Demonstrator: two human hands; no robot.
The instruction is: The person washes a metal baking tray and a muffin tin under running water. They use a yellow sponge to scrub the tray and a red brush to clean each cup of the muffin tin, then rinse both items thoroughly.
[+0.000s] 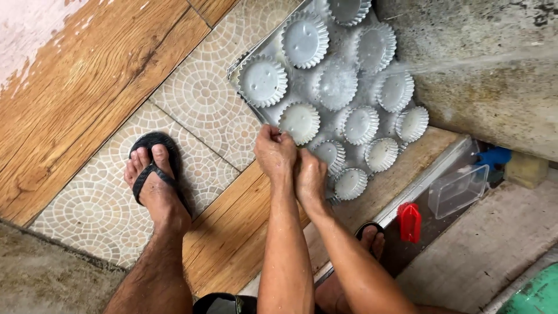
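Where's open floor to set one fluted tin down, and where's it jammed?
Free: the patterned mosaic floor tiles between the metal tray and the wood-look floor boards, and the boards between the sandalled foot and the forearms. Crowded: the tray is packed with silver fluted tins, and both hands, left hand and right hand, sit at its near edge.

Head-worn view, steeply down, close above floor (203, 99)
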